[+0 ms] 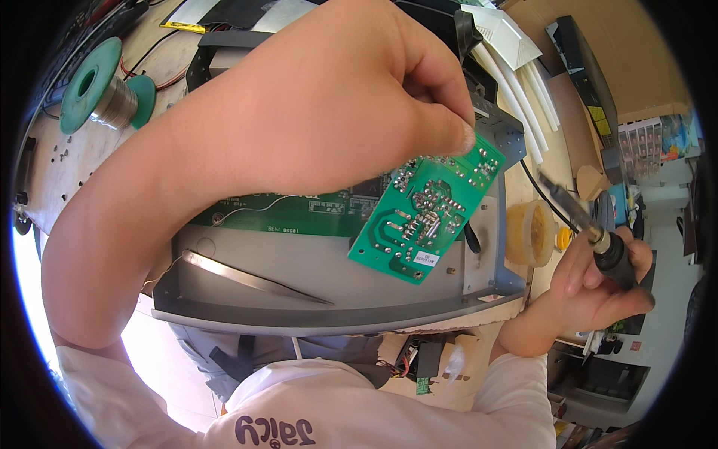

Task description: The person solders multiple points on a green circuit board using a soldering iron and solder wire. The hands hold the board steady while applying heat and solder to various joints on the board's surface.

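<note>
My left hand (359,101) pinches the upper edge of a small green circuit board (437,224). The board is held tilted over an open grey metal chassis (336,269), its soldered side facing up. Out to the right, a soldering iron (608,247) is gripped in my right hand (589,292), its tip angled up and left, apart from the board. Metal tweezers (252,275) lie on the chassis floor. A larger green circuit board (297,216) sits inside the chassis, partly hidden by my left arm. A thin wire (252,207) lies across it.
A solder wire spool (112,101) stands at upper left near loose screws (59,151). Right of the chassis are a round tub of amber material (529,233), a black cable (541,191) and white tubes (513,101). A cardboard box (645,56) stands at upper right.
</note>
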A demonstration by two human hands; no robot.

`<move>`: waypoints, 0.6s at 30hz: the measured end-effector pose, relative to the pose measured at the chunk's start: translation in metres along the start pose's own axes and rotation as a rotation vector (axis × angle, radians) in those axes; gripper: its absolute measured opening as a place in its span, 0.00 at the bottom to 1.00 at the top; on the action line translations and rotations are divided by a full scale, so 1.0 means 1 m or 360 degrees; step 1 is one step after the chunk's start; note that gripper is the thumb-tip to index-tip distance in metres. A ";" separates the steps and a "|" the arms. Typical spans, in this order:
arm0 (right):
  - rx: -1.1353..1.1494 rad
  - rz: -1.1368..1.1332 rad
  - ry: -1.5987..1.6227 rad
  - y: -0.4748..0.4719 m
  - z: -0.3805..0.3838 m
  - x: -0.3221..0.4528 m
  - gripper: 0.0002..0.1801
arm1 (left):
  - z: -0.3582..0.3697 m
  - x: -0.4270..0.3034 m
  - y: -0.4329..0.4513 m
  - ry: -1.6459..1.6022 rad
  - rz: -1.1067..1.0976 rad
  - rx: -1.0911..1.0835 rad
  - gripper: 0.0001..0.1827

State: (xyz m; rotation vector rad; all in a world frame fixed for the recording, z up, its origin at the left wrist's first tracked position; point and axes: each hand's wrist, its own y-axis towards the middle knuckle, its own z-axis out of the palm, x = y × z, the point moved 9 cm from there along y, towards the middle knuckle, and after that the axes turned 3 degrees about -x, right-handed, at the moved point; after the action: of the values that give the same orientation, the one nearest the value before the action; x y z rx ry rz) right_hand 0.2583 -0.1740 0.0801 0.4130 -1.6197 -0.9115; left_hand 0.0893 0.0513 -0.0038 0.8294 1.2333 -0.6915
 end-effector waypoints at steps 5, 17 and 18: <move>0.0272 0.0135 -0.0009 -0.005 0.019 -0.007 0.21 | -0.002 0.000 0.000 0.0148 -0.0024 -0.0045 0.07; 0.0549 0.0178 -0.0350 -0.011 0.038 -0.002 0.21 | -0.003 -0.001 -0.001 0.0251 -0.0059 -0.0137 0.08; 0.0545 0.0174 -0.0344 -0.011 0.038 -0.001 0.21 | -0.004 0.001 -0.003 0.0288 -0.0034 -0.0173 0.08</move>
State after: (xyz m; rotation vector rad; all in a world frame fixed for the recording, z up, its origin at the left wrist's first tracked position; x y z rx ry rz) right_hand 0.2203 -0.1669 0.0704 0.4673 -1.9872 -0.6112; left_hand 0.0850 0.0529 -0.0055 0.8022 1.4316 -0.5703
